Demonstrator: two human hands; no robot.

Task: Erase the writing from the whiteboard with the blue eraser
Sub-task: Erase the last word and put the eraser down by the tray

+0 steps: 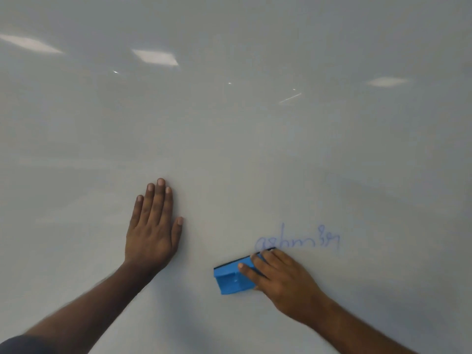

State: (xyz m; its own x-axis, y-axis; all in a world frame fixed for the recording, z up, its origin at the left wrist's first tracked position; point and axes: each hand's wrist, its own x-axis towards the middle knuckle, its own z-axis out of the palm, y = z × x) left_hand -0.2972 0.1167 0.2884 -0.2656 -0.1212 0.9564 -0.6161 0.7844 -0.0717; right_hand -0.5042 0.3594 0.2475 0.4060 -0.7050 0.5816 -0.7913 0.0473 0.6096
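The whiteboard [229, 123] fills the whole view. Pale blue handwriting [297, 241] sits at the lower right of centre. My right hand [283, 279] grips the blue eraser [231, 278] and holds it against the board just below and left of the writing, its dark felt edge touching the first letter. My left hand [152, 226] lies flat on the board to the left, fingers straight and together, apart from the eraser.
Ceiling lights are reflected on the glossy board at the upper left [155, 57] and upper right [387, 81]. No edge or tray of the board shows.
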